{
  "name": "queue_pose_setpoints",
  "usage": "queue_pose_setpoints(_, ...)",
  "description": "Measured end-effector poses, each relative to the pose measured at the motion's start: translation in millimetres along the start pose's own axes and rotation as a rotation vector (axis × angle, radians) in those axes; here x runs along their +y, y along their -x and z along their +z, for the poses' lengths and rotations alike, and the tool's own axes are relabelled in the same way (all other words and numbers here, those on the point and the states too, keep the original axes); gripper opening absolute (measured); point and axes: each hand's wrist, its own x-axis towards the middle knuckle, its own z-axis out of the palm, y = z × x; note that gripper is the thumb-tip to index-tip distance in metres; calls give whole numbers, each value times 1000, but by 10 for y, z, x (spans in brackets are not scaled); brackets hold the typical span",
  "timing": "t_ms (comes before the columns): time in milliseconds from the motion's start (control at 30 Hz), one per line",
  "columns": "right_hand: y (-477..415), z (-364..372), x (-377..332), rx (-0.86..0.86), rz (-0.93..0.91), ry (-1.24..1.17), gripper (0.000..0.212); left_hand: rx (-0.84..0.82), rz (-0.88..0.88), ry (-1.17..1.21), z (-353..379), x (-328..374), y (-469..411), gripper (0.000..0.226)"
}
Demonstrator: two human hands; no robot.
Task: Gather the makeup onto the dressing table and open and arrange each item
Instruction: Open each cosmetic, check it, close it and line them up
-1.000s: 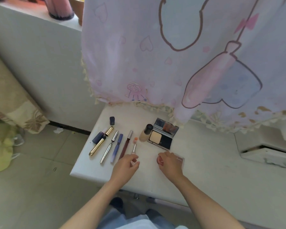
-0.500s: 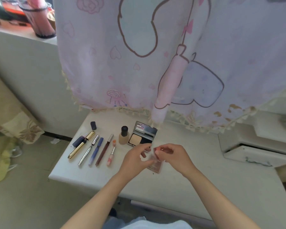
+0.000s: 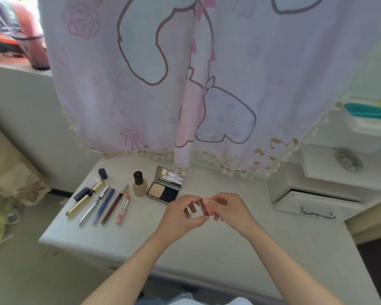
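My left hand [image 3: 180, 216] and my right hand [image 3: 231, 210] meet above the white dressing table [image 3: 218, 256], both gripping a small pink blush compact [image 3: 205, 208] that is mostly hidden by fingers. To the left lies a row of makeup: a gold tube [image 3: 84, 199], a silver pen [image 3: 94, 204], a blue pen [image 3: 103, 205], a dark red pencil [image 3: 113, 204] and a pink lip gloss [image 3: 124, 206]. A foundation bottle [image 3: 139, 183] stands behind them. An open powder compact [image 3: 166, 185] with its mirror up sits beside it. A dark blue cap [image 3: 102, 173] stands apart.
A pink cartoon curtain [image 3: 207, 73] hangs over the table's back edge. A white drawer unit [image 3: 312, 194], slightly open, stands at the right with a grey scrunchie [image 3: 348, 162] on it. A low white wall [image 3: 20, 111] and patterned cloth [image 3: 11, 172] are at the left.
Both hands lifted the pink compact off the table and brought it up between them. The head camera has tilted up and shifted right.
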Motion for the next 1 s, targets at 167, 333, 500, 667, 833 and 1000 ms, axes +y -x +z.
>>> queue_pose_setpoints(167,74,-96,94,-40,-19,-7,27,29,-19,11,148,86,95,29)
queue_pose_setpoints(333,140,-110,158,-113,-49,-67,17,57,-63,59,236,70,187,19)
queue_pose_setpoints(500,194,-160,163,-161,-65,-77,21,34,-108,100,265,83,247,20)
queue_pose_setpoints(667,225,-218,179,-202,-101,-14,29,8,-199,246,280,130,296,24)
queue_pose_setpoints(833,260,-264,171,-248,-125,-1,36,-69,-267,320,242,193,304,25)
queue_pose_setpoints(1000,262,-333,137,-309,-132,-17,36,-61,-275,322,252,200,274,24)
